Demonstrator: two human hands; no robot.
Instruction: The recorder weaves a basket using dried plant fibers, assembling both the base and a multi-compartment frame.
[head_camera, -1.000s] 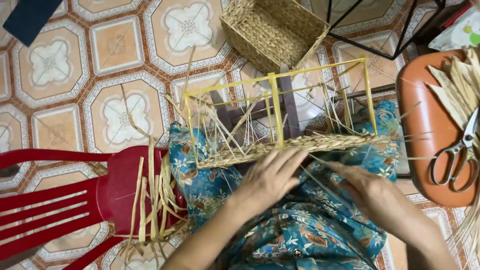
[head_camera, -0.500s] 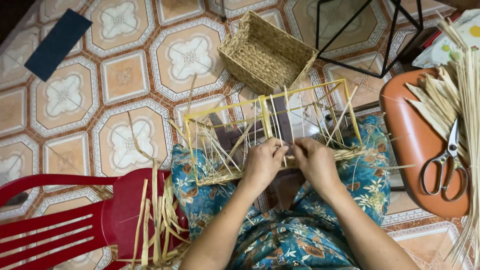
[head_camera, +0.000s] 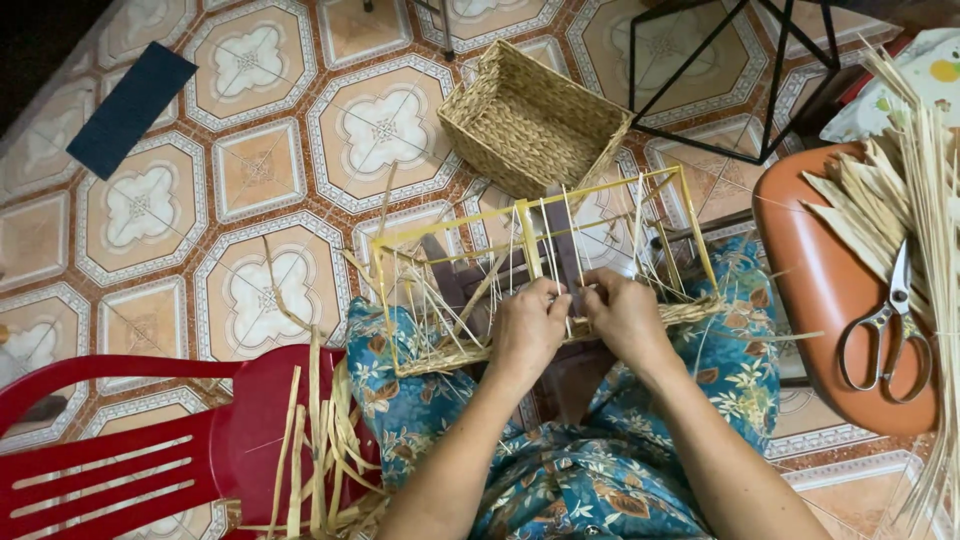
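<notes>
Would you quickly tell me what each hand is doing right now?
Left hand: closed, pinching straw strands at the yellow wire frame.
Right hand: closed on the same weaving.

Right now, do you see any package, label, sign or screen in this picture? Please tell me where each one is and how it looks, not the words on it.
White printed bag or cloth: top right corner, behind the orange stool; white with yellow and green spots, partly cut off, so its kind is uncertain.
No label, sign or screen shows.
</notes>
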